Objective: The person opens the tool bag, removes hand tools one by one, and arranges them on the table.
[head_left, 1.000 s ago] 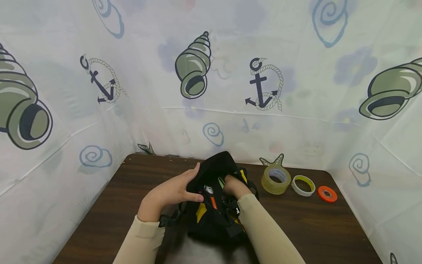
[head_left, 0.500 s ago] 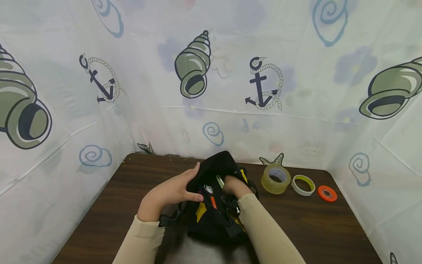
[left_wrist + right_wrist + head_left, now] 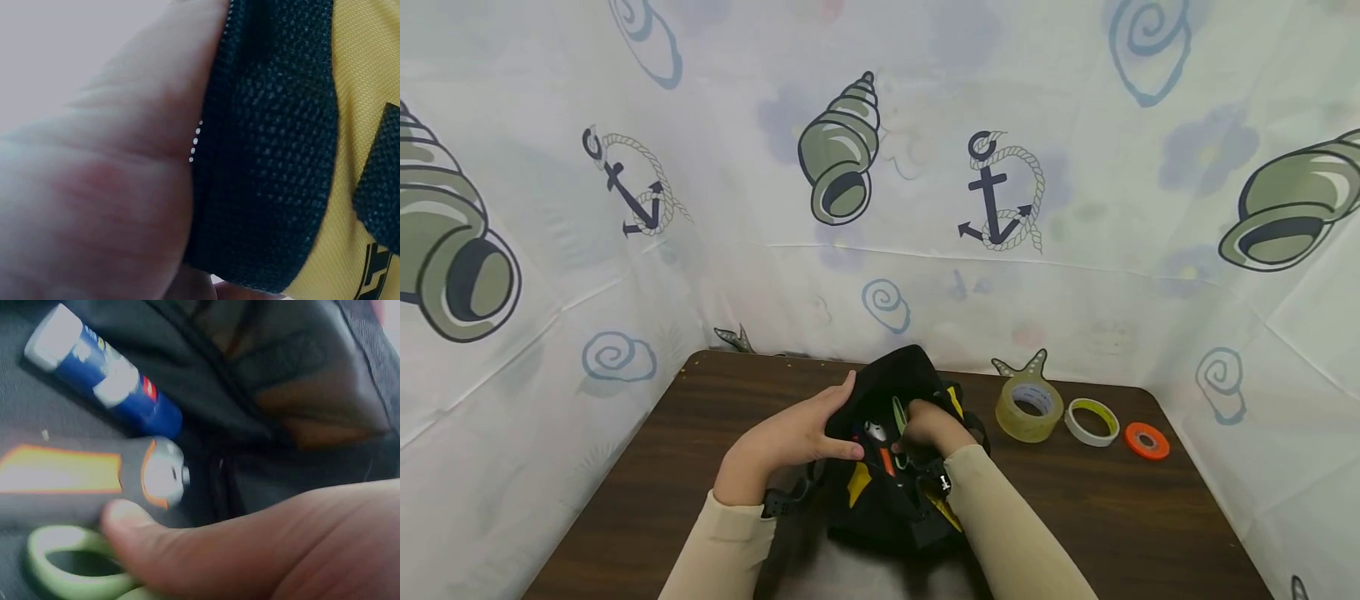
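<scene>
A black tool bag (image 3: 898, 367) with yellow patches stands on the table, its mouth facing me. My left hand (image 3: 793, 433) grips its left side, thumb over the rim; the left wrist view has that hand against the bag's black-and-yellow fabric (image 3: 275, 150). Inside the bag, my right hand (image 3: 934, 427) holds green-handled scissors (image 3: 899, 412), its fingers partly hidden. The right wrist view shows the thumb over a pale green handle loop (image 3: 75, 578). Beside it lie an orange-and-grey handled tool (image 3: 62, 472) with a silver end and a blue tube (image 3: 106, 372) with a white end.
To the bag's right, along the back of the brown table (image 3: 715, 408), stand a clear packing tape roll (image 3: 1011, 421), a white tape roll (image 3: 1078, 431) and a small orange roll (image 3: 1135, 448). A patterned cloth (image 3: 760, 300) hangs behind and at both sides.
The green-handled scissors have turned more upright in the bag, and a handle loop now shows below my right hand. That hand has shifted slightly; the left hand and bag stay put.
</scene>
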Available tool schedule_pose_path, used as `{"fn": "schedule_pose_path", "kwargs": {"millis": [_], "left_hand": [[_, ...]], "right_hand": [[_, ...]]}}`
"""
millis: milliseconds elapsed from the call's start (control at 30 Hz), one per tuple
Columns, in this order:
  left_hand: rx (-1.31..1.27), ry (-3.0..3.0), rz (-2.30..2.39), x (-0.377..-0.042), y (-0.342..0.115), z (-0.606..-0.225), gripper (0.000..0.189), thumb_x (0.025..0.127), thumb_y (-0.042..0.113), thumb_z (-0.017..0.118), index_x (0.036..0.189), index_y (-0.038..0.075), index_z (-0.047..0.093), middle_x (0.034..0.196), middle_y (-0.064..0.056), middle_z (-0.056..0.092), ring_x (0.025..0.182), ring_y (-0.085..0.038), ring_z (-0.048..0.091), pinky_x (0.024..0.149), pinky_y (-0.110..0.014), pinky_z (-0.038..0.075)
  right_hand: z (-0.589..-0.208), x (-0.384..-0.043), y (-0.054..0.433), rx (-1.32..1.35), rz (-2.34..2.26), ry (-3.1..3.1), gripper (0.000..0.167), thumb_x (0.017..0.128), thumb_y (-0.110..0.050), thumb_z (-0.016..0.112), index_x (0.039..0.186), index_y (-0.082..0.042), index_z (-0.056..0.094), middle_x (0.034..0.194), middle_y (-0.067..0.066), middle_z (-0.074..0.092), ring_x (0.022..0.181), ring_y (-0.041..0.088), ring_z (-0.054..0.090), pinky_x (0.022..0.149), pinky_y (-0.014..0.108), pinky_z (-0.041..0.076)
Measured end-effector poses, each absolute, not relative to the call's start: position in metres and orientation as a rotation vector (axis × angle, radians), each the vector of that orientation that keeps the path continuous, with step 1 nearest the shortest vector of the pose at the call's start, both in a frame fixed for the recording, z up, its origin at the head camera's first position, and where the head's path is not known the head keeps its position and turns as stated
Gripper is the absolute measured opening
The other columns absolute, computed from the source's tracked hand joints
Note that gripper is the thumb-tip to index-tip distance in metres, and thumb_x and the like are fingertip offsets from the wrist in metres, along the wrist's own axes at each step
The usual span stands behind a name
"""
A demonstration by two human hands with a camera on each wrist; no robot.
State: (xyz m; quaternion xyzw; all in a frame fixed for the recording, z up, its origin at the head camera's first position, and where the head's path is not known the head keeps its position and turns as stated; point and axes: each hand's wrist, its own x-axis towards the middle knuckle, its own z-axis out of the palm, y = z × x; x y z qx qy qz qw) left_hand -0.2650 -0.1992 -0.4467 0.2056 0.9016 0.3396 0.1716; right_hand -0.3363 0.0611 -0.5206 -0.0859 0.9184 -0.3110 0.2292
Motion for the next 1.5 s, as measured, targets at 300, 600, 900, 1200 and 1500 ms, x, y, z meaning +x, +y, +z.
{"fn": "schedule_pose_path", "kwargs": {"millis": [300,600,900,1200,1500], "left_hand": [[0.575,2.554,0.968,-0.264,-0.198,-0.446,0.121,0.092,0.058,0.083,0.177,0.029,0.001,0.184,-0.009,0.017,0.170,-0.037,0.021,0.133,-0.066,0.025],[0.579,2.561,0.967,-0.264,-0.196,-0.447,0.122,0.091,0.061,0.083,0.177,0.031,0.002,0.184,-0.009,0.019,0.169,-0.037,0.023,0.132,-0.066,0.027],[0.581,2.558,0.968,-0.266,-0.195,-0.449,0.122,0.091,0.059,0.084,0.177,0.030,0.002,0.184,-0.008,0.019,0.169,-0.037,0.025,0.132,-0.066,0.028],[0.578,2.560,0.965,-0.266,-0.195,-0.449,0.123,0.090,0.058,0.085,0.177,0.030,0.003,0.184,-0.008,0.019,0.169,-0.036,0.024,0.133,-0.065,0.027],[0.579,2.561,0.964,-0.264,-0.196,-0.449,0.121,0.092,0.057,0.084,0.177,0.029,0.003,0.184,-0.009,0.017,0.170,-0.036,0.020,0.134,-0.065,0.025]], "right_hand": [[-0.503,-0.331,0.063,-0.224,-1.158,2.428,0.033,0.094,-0.018,0.088,0.112,-0.003,0.065,0.094,0.013,0.067,0.076,0.027,0.071,0.067,0.036,0.062],[-0.469,-0.319,0.074,-0.278,-1.232,2.414,0.045,0.092,-0.023,0.090,0.123,-0.004,0.063,0.089,0.009,0.065,0.074,0.022,0.060,0.068,0.033,0.051],[-0.436,-0.302,0.088,-0.369,-1.386,2.301,0.041,0.101,-0.012,0.077,0.133,-0.002,0.054,0.092,0.010,0.070,0.071,0.020,0.060,0.070,0.032,0.054],[-0.420,-0.285,0.100,-0.317,-1.429,2.430,0.032,0.105,-0.019,0.072,0.128,-0.005,0.054,0.100,0.010,0.075,0.083,0.026,0.065,0.078,0.037,0.056],[-0.436,-0.271,0.119,-0.360,-1.631,2.469,0.027,0.110,-0.025,0.068,0.123,-0.003,0.058,0.084,0.008,0.067,0.076,0.022,0.059,0.072,0.033,0.050]]}}
